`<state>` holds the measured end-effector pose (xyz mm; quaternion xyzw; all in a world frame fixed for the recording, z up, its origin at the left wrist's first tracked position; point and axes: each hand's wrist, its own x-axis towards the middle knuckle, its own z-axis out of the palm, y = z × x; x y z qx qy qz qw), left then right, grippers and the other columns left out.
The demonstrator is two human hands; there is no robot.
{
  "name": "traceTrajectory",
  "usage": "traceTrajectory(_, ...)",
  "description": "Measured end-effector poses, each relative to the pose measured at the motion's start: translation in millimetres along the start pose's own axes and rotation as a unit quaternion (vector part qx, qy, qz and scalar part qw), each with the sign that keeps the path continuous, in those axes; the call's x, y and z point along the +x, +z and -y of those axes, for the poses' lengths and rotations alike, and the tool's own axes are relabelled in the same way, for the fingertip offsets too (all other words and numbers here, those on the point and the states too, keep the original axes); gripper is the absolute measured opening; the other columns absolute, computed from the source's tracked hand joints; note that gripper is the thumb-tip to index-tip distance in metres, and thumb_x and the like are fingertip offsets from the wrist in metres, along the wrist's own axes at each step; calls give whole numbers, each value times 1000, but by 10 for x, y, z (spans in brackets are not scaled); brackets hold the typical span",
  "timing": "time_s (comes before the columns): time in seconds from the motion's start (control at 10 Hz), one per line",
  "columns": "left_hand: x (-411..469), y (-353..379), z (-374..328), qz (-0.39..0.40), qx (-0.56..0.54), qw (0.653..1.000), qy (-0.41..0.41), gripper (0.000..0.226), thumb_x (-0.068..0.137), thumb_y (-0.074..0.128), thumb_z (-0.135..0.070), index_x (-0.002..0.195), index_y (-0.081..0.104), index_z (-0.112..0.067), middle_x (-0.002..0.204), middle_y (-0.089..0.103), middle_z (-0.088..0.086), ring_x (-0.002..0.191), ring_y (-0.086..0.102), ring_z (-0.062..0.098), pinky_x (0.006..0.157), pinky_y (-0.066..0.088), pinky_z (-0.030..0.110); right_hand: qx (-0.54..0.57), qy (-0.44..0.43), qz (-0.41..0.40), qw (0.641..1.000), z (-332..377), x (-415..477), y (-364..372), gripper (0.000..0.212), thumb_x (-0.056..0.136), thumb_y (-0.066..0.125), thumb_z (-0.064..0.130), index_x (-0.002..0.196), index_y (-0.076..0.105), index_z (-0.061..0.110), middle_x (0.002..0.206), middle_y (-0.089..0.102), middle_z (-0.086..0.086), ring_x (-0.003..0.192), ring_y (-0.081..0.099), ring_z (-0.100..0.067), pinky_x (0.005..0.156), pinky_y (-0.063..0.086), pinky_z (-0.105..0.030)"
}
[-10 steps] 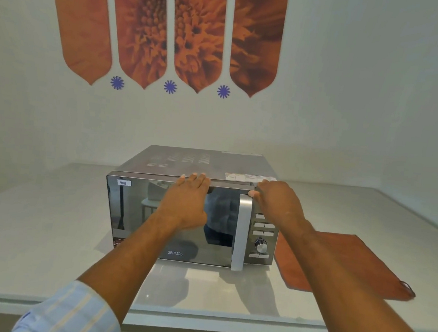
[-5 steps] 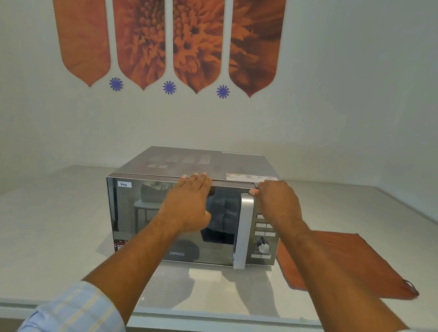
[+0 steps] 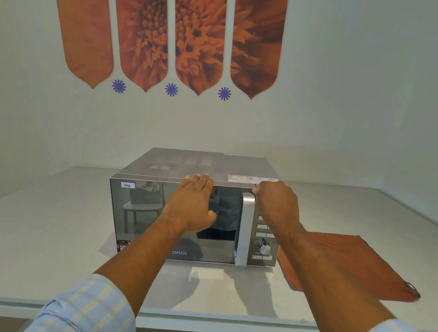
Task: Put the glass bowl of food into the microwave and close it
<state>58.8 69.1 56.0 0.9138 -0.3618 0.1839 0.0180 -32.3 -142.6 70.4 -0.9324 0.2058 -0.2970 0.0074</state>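
A silver microwave (image 3: 159, 165) with a mirrored door stands on the white counter, its door shut. My left hand (image 3: 191, 203) lies flat against the upper middle of the door, fingers together and reaching the top edge. My right hand (image 3: 276, 200) curls over the top of the vertical silver door handle (image 3: 244, 235). No glass bowl shows in view; the mirrored door hides the inside.
An orange cloth (image 3: 350, 264) lies flat on the counter (image 3: 32, 228) to the right of the microwave. The control panel with buttons and a knob (image 3: 264, 246) sits right of the handle. A wall with orange flower panels rises behind.
Both hands stay on the microwave front in nearly the same places. The door stays shut.
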Motion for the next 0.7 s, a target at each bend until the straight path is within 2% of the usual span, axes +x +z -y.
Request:
traceTrajectory(0.3, 3, 43, 2, -1, 11, 1000, -2, 93, 98, 45, -54, 169, 1, -13, 181, 1, 10, 167, 2, 30, 131, -4, 44, 6, -12, -28, 1000, -2, -22, 11, 25, 103, 60, 28, 104, 78, 11, 96, 79, -9, 84, 75, -26, 76, 55, -32)
traceTrajectory(0.4, -4, 41, 32, -7, 13, 1000, 9, 90, 98, 37, -58, 169, 3, -13, 181, 4, 11, 167, 4, 29, 132, -2, 44, 2, -21, -36, 999, -23, -60, 22, 24, 102, 62, 29, 101, 79, 12, 93, 79, -7, 81, 75, -24, 74, 55, -31)
traceTrajectory(0.5, -8, 9, 49, -6, 24, 1000, 12, 91, 99, 29, -64, 169, 4, -13, 180, 5, 11, 167, 7, 29, 133, 1, 44, 13, -39, -37, 998, -29, -119, -5, 28, 103, 60, 34, 110, 78, 14, 98, 79, -5, 85, 75, -21, 82, 59, -33)
traceTrajectory(0.6, -8, 23, 32, -9, 22, 1000, 2, 93, 100, 24, -69, 169, -1, -12, 180, 0, 12, 167, 4, 30, 132, -1, 45, 73, -41, -26, 996, -32, -148, -36, 40, 106, 45, 43, 115, 74, 16, 105, 76, -3, 90, 72, -18, 88, 58, -33)
traceTrajectory(0.7, -23, 71, 12, -14, 26, 1000, -4, 94, 101, 19, -73, 168, -7, -13, 180, -7, 12, 167, -3, 30, 132, -5, 45, 126, -43, -4, 991, -46, -228, -76, 42, 105, 45, 46, 133, 56, 17, 129, 65, -5, 112, 64, -21, 101, 54, -40)
